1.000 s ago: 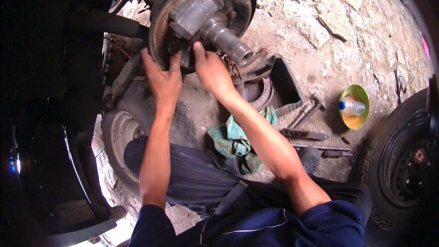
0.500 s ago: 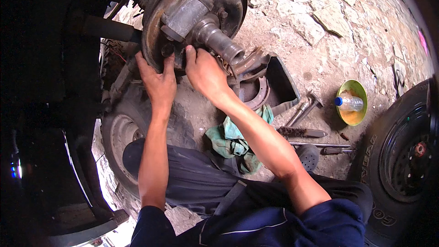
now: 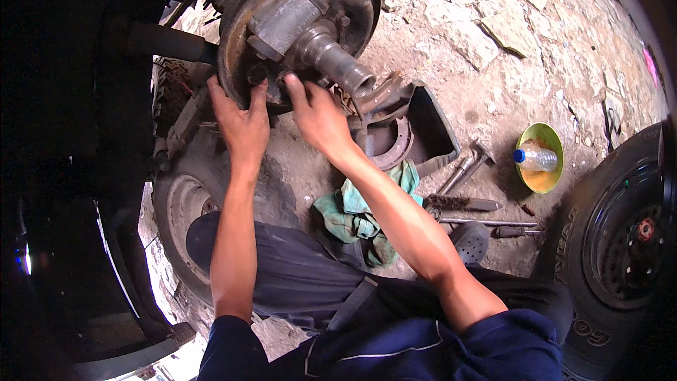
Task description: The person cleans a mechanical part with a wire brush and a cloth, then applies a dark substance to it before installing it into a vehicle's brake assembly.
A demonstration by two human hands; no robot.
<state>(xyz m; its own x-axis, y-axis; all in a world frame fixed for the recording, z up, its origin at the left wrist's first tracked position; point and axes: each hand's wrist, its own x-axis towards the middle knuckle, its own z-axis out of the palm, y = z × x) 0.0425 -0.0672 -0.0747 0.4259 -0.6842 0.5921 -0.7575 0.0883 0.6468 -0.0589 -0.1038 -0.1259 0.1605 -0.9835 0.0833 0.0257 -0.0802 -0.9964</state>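
A round, dark brake backing plate (image 3: 356, 0) stands upright at the top, with a grey metal cylinder (image 3: 282, 21) and a stepped spindle (image 3: 338, 63) on its face. My left hand (image 3: 242, 130) straddles the plate's lower rim. Its thumb is in front, beside a dark round knob (image 3: 257, 74), and some fingers pass behind. My right hand (image 3: 321, 120) is at the plate's lower face under the spindle, fingers bent, fingertips by a small dark part. What those fingertips hold, if anything, is hidden. Curved brake shoes (image 3: 403, 142) lie just beyond the right wrist, in and over a black open container (image 3: 441, 123).
Below my right forearm lies a green rag (image 3: 345, 215). A hammer (image 3: 479, 159), a wire brush (image 3: 465, 203) and a screwdriver (image 3: 515, 231) lie on the ground. Farther right are a green bowl (image 3: 553, 180) holding a plastic bottle (image 3: 539, 159), and a wheel (image 3: 627, 240). Another wheel (image 3: 187, 204) lies left.
My right hand has shifted slightly, its index finger now straighter and apart from the others. The left hand keeps its place on the plate's rim.
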